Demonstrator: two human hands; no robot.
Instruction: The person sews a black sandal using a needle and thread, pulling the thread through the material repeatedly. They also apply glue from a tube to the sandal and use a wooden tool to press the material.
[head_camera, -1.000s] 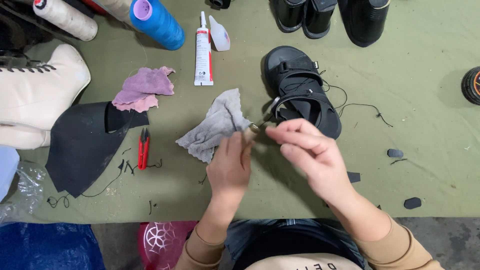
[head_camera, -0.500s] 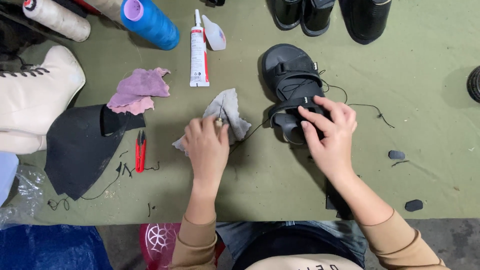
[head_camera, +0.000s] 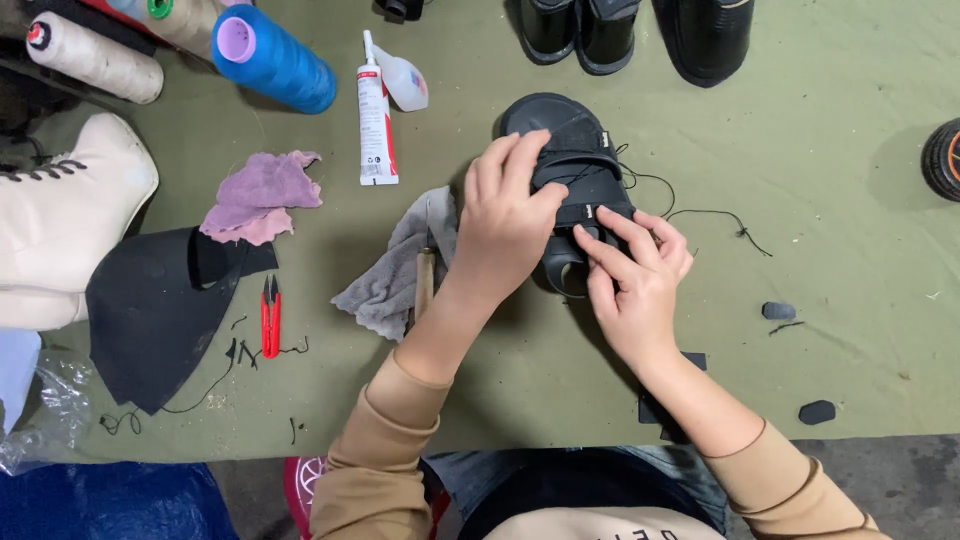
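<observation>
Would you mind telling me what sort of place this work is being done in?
Probably a shoe-repair or shoemaking bench: both hands work on a black sandal, with big thread spools, a glue tube and red snips on the green table.

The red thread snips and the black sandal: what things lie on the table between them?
In the head view, a crumpled grey cloth lies between the red thread snips and the black sandal, and the left hand reaches across it onto the sandal.

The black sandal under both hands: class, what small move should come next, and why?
Probably pull the strap snug with the right hand, since its fingertips already pinch at the black sandal strap while the left hand presses the sandal down on the table.
</observation>
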